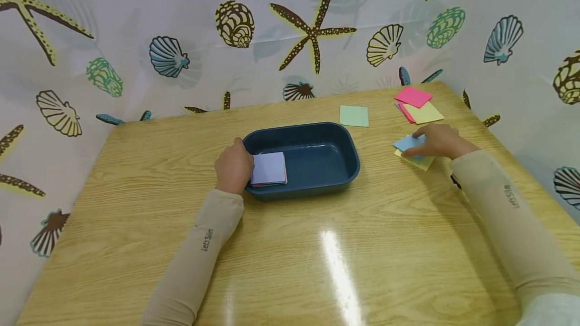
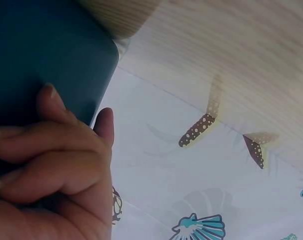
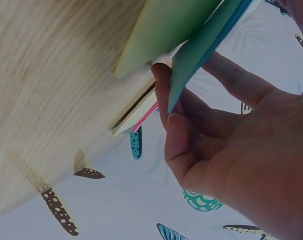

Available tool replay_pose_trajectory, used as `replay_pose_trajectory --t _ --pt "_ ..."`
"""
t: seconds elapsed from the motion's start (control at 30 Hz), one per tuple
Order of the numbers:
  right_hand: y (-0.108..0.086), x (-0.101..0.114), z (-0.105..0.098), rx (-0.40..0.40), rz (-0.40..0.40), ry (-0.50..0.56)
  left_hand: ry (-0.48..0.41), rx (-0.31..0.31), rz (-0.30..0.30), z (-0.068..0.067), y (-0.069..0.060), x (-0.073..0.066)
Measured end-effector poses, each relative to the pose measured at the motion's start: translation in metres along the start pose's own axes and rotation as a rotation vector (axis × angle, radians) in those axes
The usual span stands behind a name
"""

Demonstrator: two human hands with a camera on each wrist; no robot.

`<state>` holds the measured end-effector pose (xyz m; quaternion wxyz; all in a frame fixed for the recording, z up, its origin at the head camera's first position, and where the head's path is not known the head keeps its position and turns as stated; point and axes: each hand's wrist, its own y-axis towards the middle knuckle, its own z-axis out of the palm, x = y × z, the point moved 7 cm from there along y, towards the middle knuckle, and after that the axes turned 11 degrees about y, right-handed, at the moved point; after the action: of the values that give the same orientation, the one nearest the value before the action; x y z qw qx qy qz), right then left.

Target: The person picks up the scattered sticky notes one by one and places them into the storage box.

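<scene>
My left hand [image 1: 234, 166] grips the left end of a dark blue tray [image 1: 317, 162], its fingers curled at the wall in the left wrist view [image 2: 66, 170]. Inside the tray, at its left end, lies a stack of square notes with a lilac one [image 1: 268, 168] on top. Toward the right of the table my right hand [image 1: 439, 141] pinches a blue note pad [image 1: 408, 143] between thumb and fingers. A yellow note [image 1: 419, 161] is beneath it. The right wrist view shows the blue pad [image 3: 196, 60] tilted in the fingers, beside a yellow-green sheet [image 3: 161, 35].
A pale green note [image 1: 354, 115] lies behind the tray's right end. Farther right, near the back corner, pink [image 1: 413, 96] and yellow [image 1: 426, 113] notes overlap. Patterned cloth [image 1: 204, 39] with shells and starfish borders the wooden table [image 1: 281, 255] at the back and sides.
</scene>
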<state>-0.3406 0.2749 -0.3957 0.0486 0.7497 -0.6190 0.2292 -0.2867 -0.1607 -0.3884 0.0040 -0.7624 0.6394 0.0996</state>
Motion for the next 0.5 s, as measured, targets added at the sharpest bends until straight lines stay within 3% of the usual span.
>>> replay_pose_trajectory --t 0.3,0.5 --pt "-0.001 0.008 -0.004 0.000 -0.003 0.029 0.015 0.027 -0.015 0.001 0.001 0.000" --pt "-0.005 0.048 -0.023 -0.080 -0.141 0.064 0.021 0.059 -0.033 0.004 0.003 0.000"
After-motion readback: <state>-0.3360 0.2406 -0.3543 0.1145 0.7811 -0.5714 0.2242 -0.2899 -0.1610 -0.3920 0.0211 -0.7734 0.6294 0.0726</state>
